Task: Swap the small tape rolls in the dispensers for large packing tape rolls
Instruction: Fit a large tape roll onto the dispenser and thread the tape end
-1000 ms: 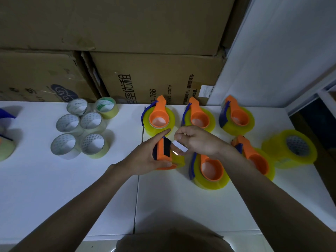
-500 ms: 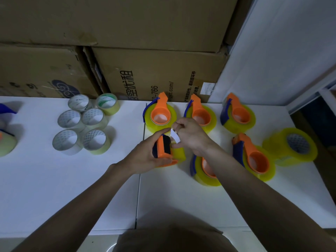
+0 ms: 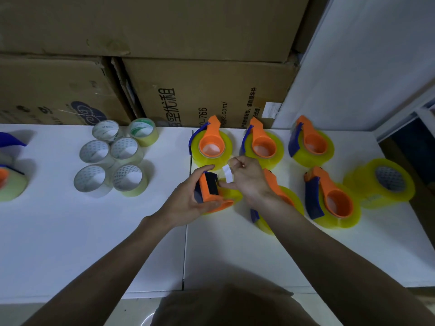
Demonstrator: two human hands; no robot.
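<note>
My left hand [image 3: 186, 203] grips an orange and blue dispenser [image 3: 208, 190] loaded with a large yellow tape roll [image 3: 231, 194], held on edge at the table's middle. My right hand [image 3: 247, 180] pinches the white tab [image 3: 227, 174] at the tape's free end, just right of the dispenser's blue head. Several more dispensers with large yellow rolls lie around: three in a back row [image 3: 211, 144] [image 3: 263, 145] [image 3: 313, 144], one under my right wrist [image 3: 280, 196], another to the right [image 3: 334, 201]. A loose large yellow roll [image 3: 381, 182] stands at the far right.
Several small tape rolls [image 3: 115, 161] are grouped at the back left of the white table [image 3: 70, 231]. A further dispenser [image 3: 9, 182] shows at the left edge. Cardboard boxes [image 3: 188, 90] stack behind the table, and a white wall [image 3: 364, 67] closes the right.
My right hand has drawn the white tab up and slightly away from the dispenser head. My left hand keeps its hold on the dispenser in the same place.
</note>
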